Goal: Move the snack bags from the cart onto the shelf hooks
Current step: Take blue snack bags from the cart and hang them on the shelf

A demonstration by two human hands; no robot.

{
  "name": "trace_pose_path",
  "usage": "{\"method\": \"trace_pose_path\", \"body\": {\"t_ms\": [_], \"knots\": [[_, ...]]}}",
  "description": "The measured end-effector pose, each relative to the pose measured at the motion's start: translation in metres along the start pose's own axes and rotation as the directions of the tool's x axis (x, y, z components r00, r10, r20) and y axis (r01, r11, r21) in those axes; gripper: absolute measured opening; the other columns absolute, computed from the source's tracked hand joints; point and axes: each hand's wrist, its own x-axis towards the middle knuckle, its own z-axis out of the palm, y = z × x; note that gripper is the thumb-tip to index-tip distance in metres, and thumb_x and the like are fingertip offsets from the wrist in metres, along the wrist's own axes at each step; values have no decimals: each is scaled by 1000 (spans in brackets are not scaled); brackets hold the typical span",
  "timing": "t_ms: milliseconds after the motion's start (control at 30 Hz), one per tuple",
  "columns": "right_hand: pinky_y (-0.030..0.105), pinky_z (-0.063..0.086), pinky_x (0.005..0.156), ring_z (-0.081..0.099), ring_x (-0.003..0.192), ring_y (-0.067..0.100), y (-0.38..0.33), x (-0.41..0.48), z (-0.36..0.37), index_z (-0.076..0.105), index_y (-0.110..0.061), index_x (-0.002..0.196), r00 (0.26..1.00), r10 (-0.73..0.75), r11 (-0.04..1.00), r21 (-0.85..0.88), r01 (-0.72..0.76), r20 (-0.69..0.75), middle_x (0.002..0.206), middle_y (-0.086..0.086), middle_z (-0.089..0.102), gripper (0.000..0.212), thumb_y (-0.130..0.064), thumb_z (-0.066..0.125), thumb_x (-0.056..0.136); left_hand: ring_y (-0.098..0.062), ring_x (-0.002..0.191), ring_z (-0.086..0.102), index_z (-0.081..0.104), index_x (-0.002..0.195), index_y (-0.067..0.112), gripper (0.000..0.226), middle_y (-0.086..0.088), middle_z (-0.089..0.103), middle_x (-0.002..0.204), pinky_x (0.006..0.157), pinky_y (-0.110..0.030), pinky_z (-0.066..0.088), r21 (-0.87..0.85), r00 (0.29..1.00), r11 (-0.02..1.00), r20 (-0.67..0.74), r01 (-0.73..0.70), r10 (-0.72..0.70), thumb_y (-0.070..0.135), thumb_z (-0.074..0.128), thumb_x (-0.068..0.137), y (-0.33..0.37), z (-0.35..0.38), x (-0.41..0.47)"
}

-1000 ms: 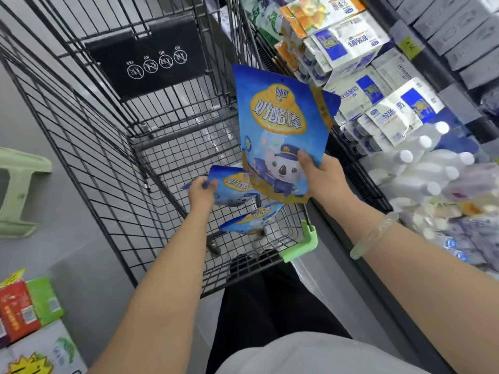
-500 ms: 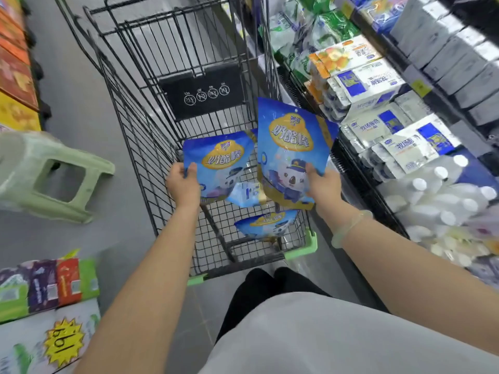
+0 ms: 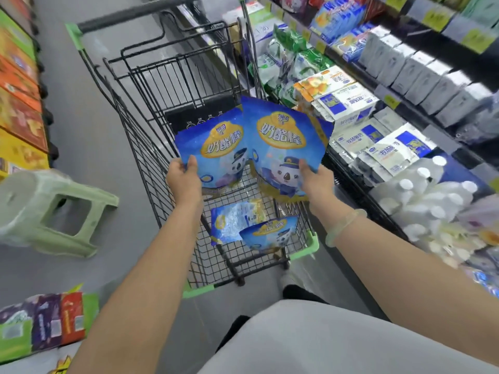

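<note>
My left hand (image 3: 183, 179) grips a blue snack bag (image 3: 216, 147) by its lower left corner, held upright above the black wire cart (image 3: 145, 147). My right hand (image 3: 314, 179) grips a second, larger-looking blue snack bag (image 3: 283, 141) by its lower right edge, beside the first and overlapping it slightly. Two more blue snack bags (image 3: 235, 220) (image 3: 267, 233) lie on the cart's floor below my hands. The shelf (image 3: 383, 95) stands to the right of the cart; no hooks show in this view.
A pale green plastic stool (image 3: 54, 209) lies tipped on the grey floor to the left. Boxed goods (image 3: 21, 114) line the left aisle side, and a stack of cartons (image 3: 46, 322) sits at bottom left. White bottles (image 3: 421, 201) and milk packs (image 3: 348, 103) fill the right shelf.
My left hand has lifted a bag from the cart floor up beside the bag in my right hand. The view has tilted up and back, showing more of the cart and shelf.
</note>
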Motion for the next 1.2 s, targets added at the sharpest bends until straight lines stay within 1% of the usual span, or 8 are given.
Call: {"method": "trace_pose_path", "body": {"t_ms": [100, 267, 400, 500, 633, 833, 1033, 1200], "knots": [[25, 46, 63, 59, 66, 12, 2, -21, 0, 65, -20, 82, 999, -20, 999, 38, 21, -31, 79, 0, 65, 17, -26, 53, 92, -18, 76, 56, 45, 67, 24, 27, 4, 54, 73, 70, -38, 45, -32, 999, 999, 49, 0, 2, 18, 53, 92, 4, -14, -6], [14, 43, 42, 56, 52, -2, 16, -58, -5, 62, -24, 71, 995, 1, 990, 137, 12, -96, 64, -14, 60, 23, -27, 54, 92, -21, 81, 53, 47, 67, 26, 26, 4, 52, 73, 72, -42, 43, -40, 991, 999, 133, -19, 24, 20, 55, 90, -7, -47, -17], [23, 44, 53, 58, 58, 6, 35, -87, -19, 63, -19, 75, 981, 15, 983, 182, 21, -193, 69, -8, 62, 20, -28, 55, 92, -21, 81, 51, 45, 66, 25, 27, -2, 52, 77, 75, -41, 45, 6, 975, 999, 220, -35, 33, 18, 56, 90, -15, -55, -26], [27, 49, 63, 59, 66, 9, 47, -107, -38, 64, -19, 79, 957, 11, 973, 226, 57, -288, 79, -2, 65, 17, -26, 55, 92, -13, 62, 56, 43, 67, 24, 29, -2, 53, 72, 63, -29, 47, 54, 954, 997, 298, -54, 35, 18, 54, 93, -18, -46, -45], [18, 46, 52, 55, 62, 4, 60, -134, -85, 64, -29, 65, 899, 19, 949, 290, 122, -439, 79, -5, 63, 30, -21, 55, 92, -16, 63, 49, 43, 66, 20, 29, 1, 50, 68, 60, -31, 41, 75, 889, 994, 456, -77, 35, 17, 52, 94, -18, -14, -86], [5, 41, 40, 53, 56, -7, 80, -181, -192, 60, -26, 71, 742, 137, 898, 398, 186, -656, 70, -16, 59, 21, -23, 55, 92, -1, 43, 38, 39, 63, 20, 34, 2, 41, 60, 38, -13, 30, 32, 652, 971, 746, -235, 134, 18, 51, 95, -6, 65, -187], [8, 41, 38, 58, 49, -5, 113, -251, -317, 64, -17, 74, 514, 258, 863, 435, 259, -818, 66, -13, 61, 21, -25, 56, 91, -17, 72, 44, 40, 65, 19, 33, -2, 46, 69, 65, -31, 36, 17, 363, 983, 930, -182, 51, 13, 52, 94, -17, 141, -344], [14, 49, 47, 61, 52, -6, 161, -334, -431, 64, -27, 68, 320, 339, 835, 439, 332, -885, 68, -16, 63, 27, -22, 54, 92, -10, 58, 35, 37, 62, 18, 37, 0, 39, 63, 54, -26, 29, 3, 138, 984, 990, -177, 22, 8, 53, 93, -44, 172, -510]]}}
